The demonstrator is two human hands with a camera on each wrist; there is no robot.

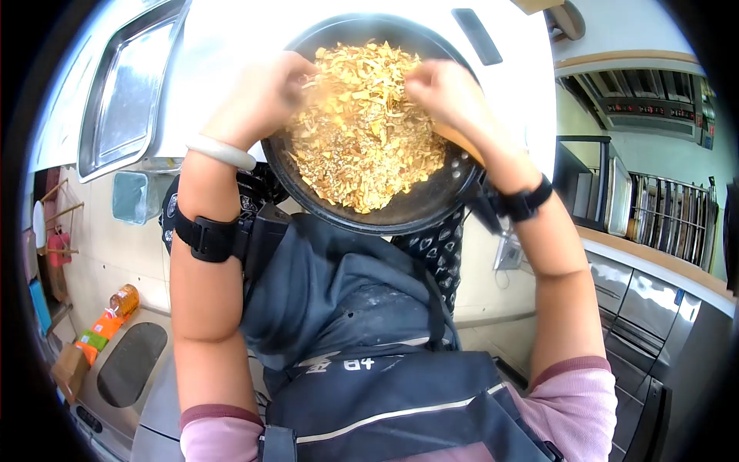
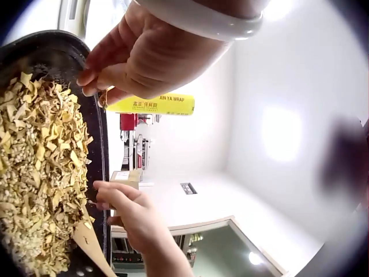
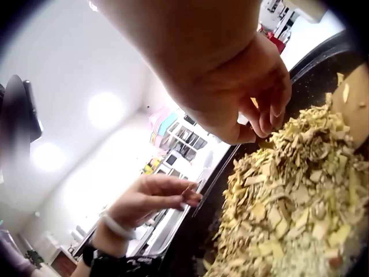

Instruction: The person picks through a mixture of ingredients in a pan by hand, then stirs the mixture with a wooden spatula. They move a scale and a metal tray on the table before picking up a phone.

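Note:
A wide black pan (image 1: 408, 219) holds a heap of yellow-brown dried flakes (image 1: 362, 146), with small pale grains among them. My left hand (image 1: 269, 92) is over the pan's left side. In the left wrist view its thumb and fingers pinch a small brown flake (image 2: 103, 98) near the rim. Over the right side is my right hand (image 1: 450, 92), fingers curled close above the heap. Bits of yellow flake (image 3: 254, 103) show between its fingers in the right wrist view. A wooden spatula (image 1: 460, 143) lies in the pan under the right wrist, its blade against the flakes.
The pan is on a white table. A metal tray (image 1: 127, 96) stands at the left, and a dark flat object (image 1: 477, 37) lies beyond the pan to the right. A yellow cling-wrap box (image 2: 153, 104) stands behind it. Trays in a rack (image 1: 670, 212) are at far right.

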